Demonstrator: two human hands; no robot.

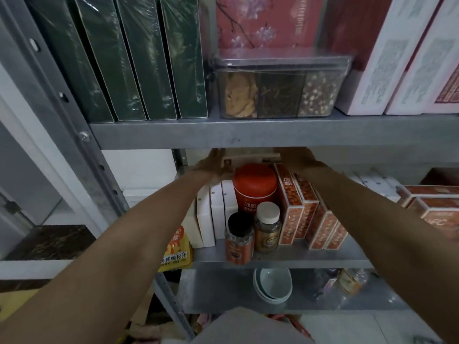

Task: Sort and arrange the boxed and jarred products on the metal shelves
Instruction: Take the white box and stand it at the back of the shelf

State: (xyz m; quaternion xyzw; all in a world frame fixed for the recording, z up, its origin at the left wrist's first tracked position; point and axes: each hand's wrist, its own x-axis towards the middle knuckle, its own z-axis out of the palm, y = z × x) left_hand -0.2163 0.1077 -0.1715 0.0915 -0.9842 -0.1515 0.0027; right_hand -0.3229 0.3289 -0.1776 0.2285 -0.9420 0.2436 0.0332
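Left hand, centre of frame: laid against the left end of a pale box. Fingers run up under the shelf lip, blurred; cannot tell if they curl round it.
Right hand: against the box's right end, fingertips hidden the same way; grip cannot be told.
Pale box sits between the two hands, at the back of the middle shelf, just under the upper shelf.

In front of the box: red canister. Lower, at the shelf's front edge, a black-capped jar and a cream-capped jar, side by side.
Right of centre: orange patterned boxes, upright, leaning left.
Left of the canister: white boxes, upright; a yellow pack at the front corner, partly behind the left forearm.

Top of frame, upper shelf: dark green boxes on end, then a clear container with three compartments.
Bottom centre: stacked pale bowls.
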